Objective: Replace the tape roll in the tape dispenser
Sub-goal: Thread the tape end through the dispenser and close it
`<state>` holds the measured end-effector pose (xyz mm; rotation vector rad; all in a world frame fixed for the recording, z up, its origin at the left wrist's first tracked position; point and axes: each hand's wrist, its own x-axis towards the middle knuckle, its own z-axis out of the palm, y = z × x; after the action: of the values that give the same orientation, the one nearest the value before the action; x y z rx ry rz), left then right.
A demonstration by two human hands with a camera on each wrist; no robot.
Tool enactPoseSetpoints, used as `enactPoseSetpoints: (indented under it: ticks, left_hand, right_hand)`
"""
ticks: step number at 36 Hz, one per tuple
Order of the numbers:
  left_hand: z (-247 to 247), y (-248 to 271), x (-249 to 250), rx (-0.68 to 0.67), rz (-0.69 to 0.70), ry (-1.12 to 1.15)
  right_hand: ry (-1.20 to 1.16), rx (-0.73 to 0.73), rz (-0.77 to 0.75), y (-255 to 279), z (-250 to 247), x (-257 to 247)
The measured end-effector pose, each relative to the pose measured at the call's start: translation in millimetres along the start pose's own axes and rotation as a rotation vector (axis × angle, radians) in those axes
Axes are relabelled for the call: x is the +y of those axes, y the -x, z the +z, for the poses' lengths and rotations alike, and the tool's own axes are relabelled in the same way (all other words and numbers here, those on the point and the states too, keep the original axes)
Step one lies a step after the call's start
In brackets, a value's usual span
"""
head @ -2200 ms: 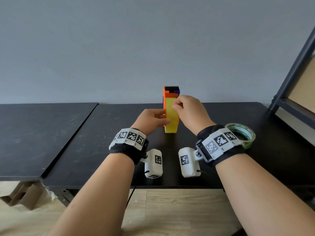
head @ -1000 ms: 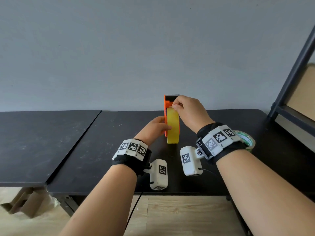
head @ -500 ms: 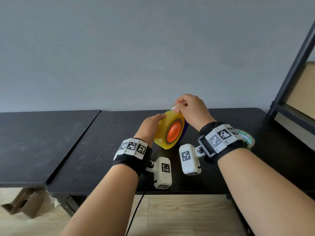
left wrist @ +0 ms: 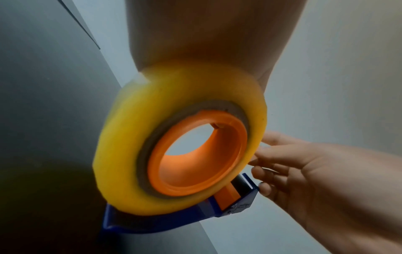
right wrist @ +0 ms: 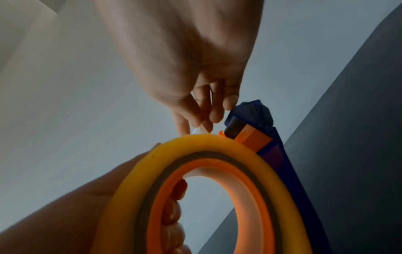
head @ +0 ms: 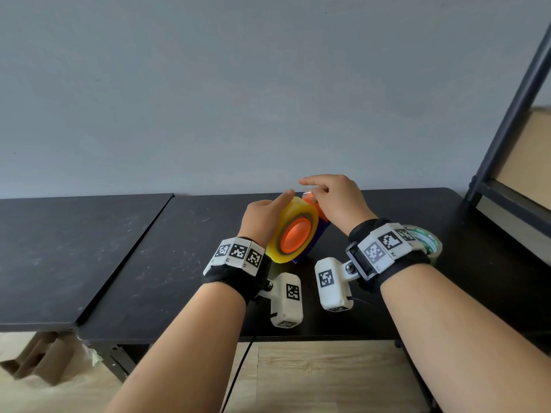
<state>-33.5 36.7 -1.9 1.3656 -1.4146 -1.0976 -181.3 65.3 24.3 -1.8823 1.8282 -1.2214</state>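
Note:
A blue tape dispenser with an orange hub carries a yellow tape roll and leans tilted on the black table. My left hand grips it from the left, thumb along the roll's top. In the right wrist view its fingers reach through the hub. My right hand pinches the thin clear tape end above the roll, beside the dispenser's cutter head. The left wrist view shows the roll seated on the hub and the blue frame.
A second tape roll with a green core lies on the table behind my right wrist. Another black table adjoins on the left. A dark shelf frame stands at the right. Cardboard sits on the floor under the left table.
The dispenser stood upright and edge-on a second ago; it has since turned and tilted so the roll's side faces me, and now sits lower. My right hand stayed at the roll's top.

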Motion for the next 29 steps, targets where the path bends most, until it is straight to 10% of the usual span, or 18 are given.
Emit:
enactPoseSetpoints:
  ticks: [11,29]
  left_hand:
    - [4.0,6.3,3.7,0.053,0.219,-0.076]
    - [-7.2,5.3,8.7,-0.095,0.035,-0.163]
  right_hand:
    - [-0.065,0.038,-0.001,-7.2,-5.8,-5.0]
    - [0.065,-0.050,-0.065,-2.7,5.3,-6.0]
